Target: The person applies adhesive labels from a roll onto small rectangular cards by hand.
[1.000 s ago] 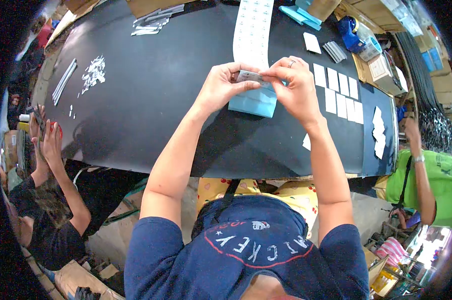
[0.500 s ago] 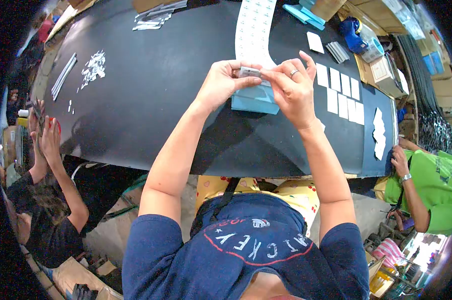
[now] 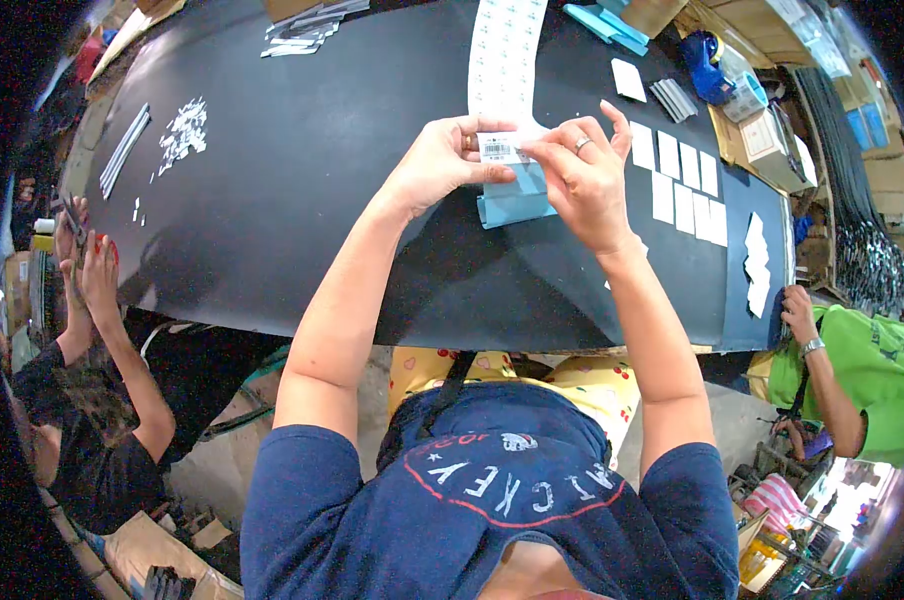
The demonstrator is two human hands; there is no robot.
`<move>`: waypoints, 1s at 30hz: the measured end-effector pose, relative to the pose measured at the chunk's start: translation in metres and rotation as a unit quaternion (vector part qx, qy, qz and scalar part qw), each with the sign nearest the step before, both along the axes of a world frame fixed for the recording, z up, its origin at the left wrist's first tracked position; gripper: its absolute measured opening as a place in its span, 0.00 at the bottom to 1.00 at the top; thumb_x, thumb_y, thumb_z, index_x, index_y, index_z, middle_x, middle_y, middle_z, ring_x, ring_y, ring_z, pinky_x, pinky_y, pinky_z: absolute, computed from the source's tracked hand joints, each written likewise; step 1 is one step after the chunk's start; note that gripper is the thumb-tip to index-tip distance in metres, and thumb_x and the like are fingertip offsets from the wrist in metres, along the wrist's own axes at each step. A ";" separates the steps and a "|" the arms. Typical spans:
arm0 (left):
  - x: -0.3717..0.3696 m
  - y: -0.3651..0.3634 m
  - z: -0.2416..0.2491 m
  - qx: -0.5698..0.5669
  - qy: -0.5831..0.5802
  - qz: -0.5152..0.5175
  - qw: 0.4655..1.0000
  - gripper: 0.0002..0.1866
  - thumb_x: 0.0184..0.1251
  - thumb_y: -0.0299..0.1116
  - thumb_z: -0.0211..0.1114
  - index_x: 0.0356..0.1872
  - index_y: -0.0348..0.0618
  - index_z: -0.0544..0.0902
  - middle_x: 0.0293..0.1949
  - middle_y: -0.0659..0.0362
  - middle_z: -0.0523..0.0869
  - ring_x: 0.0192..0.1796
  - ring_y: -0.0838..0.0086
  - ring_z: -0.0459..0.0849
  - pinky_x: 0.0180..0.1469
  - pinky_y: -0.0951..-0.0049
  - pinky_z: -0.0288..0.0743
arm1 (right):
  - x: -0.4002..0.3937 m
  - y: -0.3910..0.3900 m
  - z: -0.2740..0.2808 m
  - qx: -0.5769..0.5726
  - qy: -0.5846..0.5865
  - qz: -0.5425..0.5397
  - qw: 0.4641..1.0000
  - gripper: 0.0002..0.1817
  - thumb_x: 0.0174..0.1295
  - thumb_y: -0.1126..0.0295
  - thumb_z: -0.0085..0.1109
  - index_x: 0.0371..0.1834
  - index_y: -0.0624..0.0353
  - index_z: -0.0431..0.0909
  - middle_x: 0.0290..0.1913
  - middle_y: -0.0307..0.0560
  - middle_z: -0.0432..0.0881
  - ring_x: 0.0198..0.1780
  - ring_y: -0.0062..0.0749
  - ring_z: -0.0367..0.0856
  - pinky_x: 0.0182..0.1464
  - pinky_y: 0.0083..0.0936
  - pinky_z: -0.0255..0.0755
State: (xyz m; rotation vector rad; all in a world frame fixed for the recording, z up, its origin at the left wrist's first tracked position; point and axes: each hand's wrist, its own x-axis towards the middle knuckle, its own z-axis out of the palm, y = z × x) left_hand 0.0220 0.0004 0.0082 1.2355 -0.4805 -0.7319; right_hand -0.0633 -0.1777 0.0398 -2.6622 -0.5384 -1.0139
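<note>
A small white card with a printed barcode is held up over the table. My left hand grips its left side, thumb below and fingers above. At the card's right edge, my right hand is closed in a thumb-and-finger pinch, with the other fingers raised; the fingertips partly hide that edge. Light blue pieces lie on the table just below the card. Behind my hands, a long white strip of printed labels runs toward the far edge.
On the black table, white cards stand in rows at right. Grey strips and white scraps lie at left. A blue tape dispenser sits back right. A co-worker with scissors is at left, another in green at right.
The card has tilted so its barcode face now shows more fully. My hands stay in nearly the same place. The blue pieces below show less on their left side.
</note>
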 end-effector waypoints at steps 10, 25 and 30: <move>0.002 -0.001 -0.003 0.027 -0.005 0.010 1.000 0.30 0.50 0.17 0.74 0.58 0.31 0.76 0.46 0.52 0.86 0.47 0.75 0.86 0.51 0.77 0.81 | -0.011 0.001 -0.009 -0.017 -0.026 -0.011 0.999 0.11 0.43 0.76 0.65 0.32 0.49 0.85 0.31 0.33 0.81 0.43 0.26 0.79 0.70 0.50 0.49; 0.008 0.002 -0.010 0.072 -0.043 0.013 0.996 0.32 0.50 0.21 0.74 0.60 0.34 0.76 0.54 0.53 0.83 0.53 0.71 0.82 0.59 0.72 0.75 | -0.032 -0.019 0.002 -0.007 -0.025 0.021 0.999 0.12 0.43 0.76 0.63 0.33 0.50 0.85 0.32 0.33 0.80 0.41 0.28 0.79 0.69 0.51 0.52; 0.005 0.003 0.002 0.070 -0.026 0.001 0.997 0.32 0.48 0.19 0.73 0.60 0.35 0.76 0.53 0.53 0.83 0.53 0.72 0.82 0.60 0.73 0.74 | -0.033 -0.131 0.043 0.096 0.259 0.008 0.961 0.05 0.42 0.73 0.69 0.25 0.53 0.88 0.24 0.43 0.84 0.34 0.35 0.80 0.39 0.30 0.71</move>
